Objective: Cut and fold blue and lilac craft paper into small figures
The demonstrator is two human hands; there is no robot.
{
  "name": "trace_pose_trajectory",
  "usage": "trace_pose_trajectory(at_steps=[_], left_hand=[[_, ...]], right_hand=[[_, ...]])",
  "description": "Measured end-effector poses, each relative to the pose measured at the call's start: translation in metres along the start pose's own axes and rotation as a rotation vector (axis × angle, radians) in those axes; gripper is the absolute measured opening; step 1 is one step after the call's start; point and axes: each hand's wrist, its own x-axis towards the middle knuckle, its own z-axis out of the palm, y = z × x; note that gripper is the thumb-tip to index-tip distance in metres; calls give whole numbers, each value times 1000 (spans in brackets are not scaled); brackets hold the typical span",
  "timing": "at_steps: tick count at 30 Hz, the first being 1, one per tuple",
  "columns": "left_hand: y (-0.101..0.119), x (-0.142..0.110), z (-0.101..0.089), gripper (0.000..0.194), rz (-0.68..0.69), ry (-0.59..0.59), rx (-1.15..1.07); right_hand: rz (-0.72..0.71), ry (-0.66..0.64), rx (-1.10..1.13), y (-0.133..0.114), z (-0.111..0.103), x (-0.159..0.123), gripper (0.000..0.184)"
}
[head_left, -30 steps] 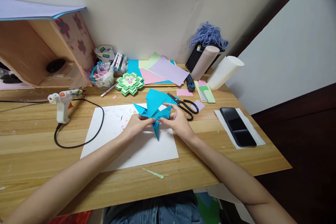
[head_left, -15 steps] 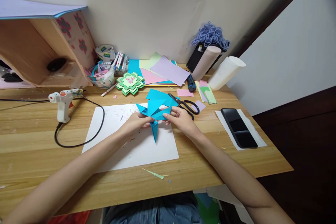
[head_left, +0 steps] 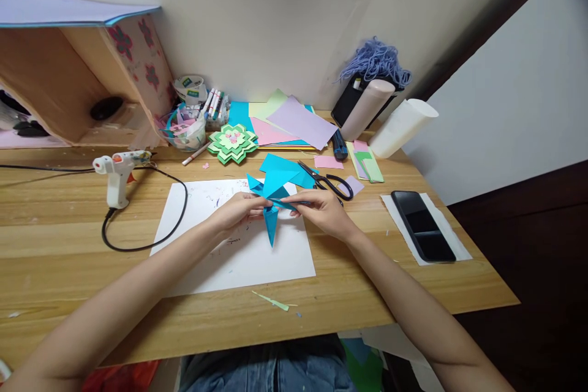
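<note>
Head view: the left hand [head_left: 241, 211] grips the blue origami piece [head_left: 274, 182] near its centre, above the white sheet [head_left: 271, 269]; the right hand [head_left: 324, 211] pinches its right-hand flap [head_left: 278, 203], broad half a second ago, now narrow, suggesting lengthwise folding.

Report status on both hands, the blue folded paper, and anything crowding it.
Left hand and right hand: both pinching blue folded paper. Paper: held over white sheet, several pointed tips showing. Close by: scissors, just beyond right hand.
</note>
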Motion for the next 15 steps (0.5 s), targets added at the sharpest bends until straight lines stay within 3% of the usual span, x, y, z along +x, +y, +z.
trace_pose_trajectory(at_steps=[7, 15], left_hand=[[1, 3, -4, 15, -20, -22, -45], [5, 2, -3, 18, -51, -29, -80]], right_hand=[[-192, -16, -242, 2, -2, -1, 32], [-274, 6, -307, 2, 2, -1, 31]])
